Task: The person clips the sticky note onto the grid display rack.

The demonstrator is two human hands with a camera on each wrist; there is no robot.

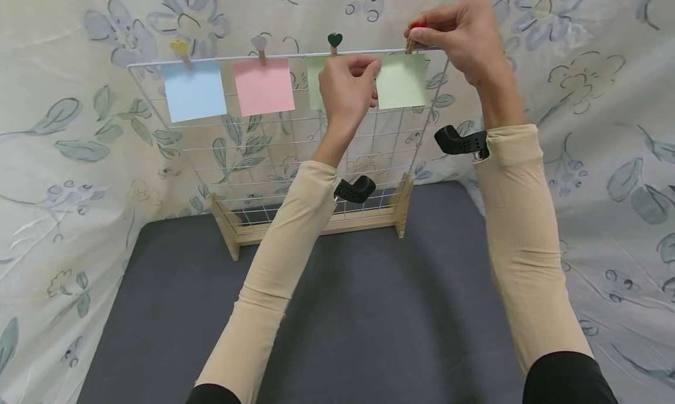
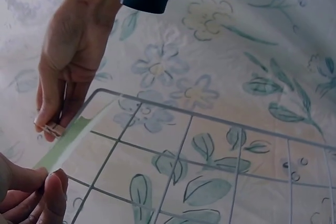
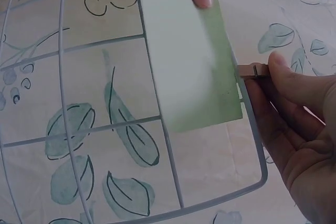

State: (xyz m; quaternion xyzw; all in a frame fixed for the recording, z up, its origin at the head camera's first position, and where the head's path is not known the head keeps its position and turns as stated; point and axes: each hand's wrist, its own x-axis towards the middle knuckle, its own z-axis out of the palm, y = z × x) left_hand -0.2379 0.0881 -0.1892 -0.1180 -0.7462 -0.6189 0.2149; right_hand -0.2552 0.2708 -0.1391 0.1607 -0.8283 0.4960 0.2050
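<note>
My left hand [image 1: 345,87] pinches the left edge of a light green paper [image 1: 403,81] near the top right of a white wire grid [image 1: 211,58]. At that paper's upper edge, my right hand [image 1: 466,37] pinches a small wooden clothespin [image 3: 253,71] topped with a red piece [image 1: 418,25]. In the right wrist view the clothespin's tip meets the paper and the top wire. The paper bows slightly in the left wrist view. Another green paper [image 1: 314,81] hangs partly hidden behind my left hand, under a clothespin with a green heart [image 1: 334,39].
On the same top wire hang a blue paper [image 1: 194,90] with a yellow heart clothespin [image 1: 180,47] and a pink paper [image 1: 263,87] with a pale heart clothespin [image 1: 259,43]. A wooden base [image 1: 364,221] supports the grid on a dark grey table [image 1: 343,310]. Floral cloth [image 1: 47,175] hangs behind.
</note>
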